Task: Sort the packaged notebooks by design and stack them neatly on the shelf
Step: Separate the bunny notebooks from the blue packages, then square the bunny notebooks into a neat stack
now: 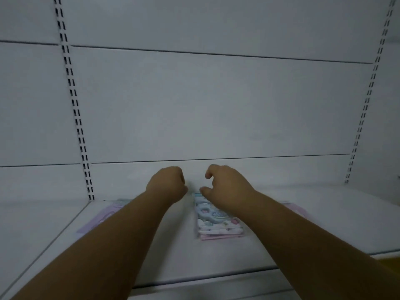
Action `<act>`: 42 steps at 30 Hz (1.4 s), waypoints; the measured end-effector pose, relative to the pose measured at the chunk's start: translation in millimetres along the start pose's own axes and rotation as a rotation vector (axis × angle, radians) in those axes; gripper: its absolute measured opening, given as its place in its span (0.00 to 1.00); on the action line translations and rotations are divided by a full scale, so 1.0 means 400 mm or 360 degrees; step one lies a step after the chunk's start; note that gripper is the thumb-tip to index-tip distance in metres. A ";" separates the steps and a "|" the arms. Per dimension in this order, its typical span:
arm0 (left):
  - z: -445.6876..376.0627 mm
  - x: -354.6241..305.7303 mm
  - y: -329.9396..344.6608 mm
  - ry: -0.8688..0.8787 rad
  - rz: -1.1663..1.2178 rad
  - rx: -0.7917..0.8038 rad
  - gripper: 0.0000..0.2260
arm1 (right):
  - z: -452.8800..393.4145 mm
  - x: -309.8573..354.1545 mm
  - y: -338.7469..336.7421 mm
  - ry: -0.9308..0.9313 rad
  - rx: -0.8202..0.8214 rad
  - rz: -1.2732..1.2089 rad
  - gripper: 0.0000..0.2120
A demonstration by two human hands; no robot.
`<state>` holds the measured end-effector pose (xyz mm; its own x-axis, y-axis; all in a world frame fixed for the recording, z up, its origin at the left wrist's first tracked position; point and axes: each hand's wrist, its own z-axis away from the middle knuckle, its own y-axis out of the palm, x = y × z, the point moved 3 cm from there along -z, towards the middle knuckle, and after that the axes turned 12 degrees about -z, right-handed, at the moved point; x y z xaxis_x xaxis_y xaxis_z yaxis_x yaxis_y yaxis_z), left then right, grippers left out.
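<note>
Head view. White shelf (151, 245) with a white back panel (216, 105) and slotted uprights (73, 100) at left and right.

Centre of shelf: stack of packaged notebooks (216, 221), lying flat in clear wrap. Top cover pale blue with cloud-like cartoon shapes and small pink details; white and pink edges of the packs below show at the near end.

Lilac pack (101, 217) lies flat to the left, well apart from the centre stack, partly hidden by the left forearm. Pink pack (295, 210) to the right, mostly hidden behind the right forearm; design not legible.

Left hand (166, 184): grip closed, fingers curled under, holding nothing, just left of the stack's far end. Right hand (225, 185): grip narrow, fingers curled, thumb and fingertips at the far edge of the centre stack; actual contact cannot be told.
</note>
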<state>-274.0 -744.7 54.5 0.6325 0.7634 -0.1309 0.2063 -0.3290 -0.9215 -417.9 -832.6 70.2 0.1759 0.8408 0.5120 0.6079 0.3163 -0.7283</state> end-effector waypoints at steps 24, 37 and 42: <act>0.202 0.482 -0.040 -0.0111 0.0204 0.0343 0.10 | -0.002 0.340 0.377 0.0375 0.0313 0.0131 0.12; 0.230 0.498 -0.059 -0.0225 0.1708 0.0221 0.26 | 0.012 0.323 0.352 0.0636 0.0044 -0.1485 0.08; 0.259 0.457 -0.080 -0.0025 0.1751 0.0084 0.15 | 0.034 0.343 0.372 0.0584 -0.0070 -0.1904 0.17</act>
<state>-242.3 -537.0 22.2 0.4414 0.0747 -0.8942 -0.4966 -0.8097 -0.3128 -313.9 -664.3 25.7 -0.3034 -0.1373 0.9429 0.5593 0.7755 0.2929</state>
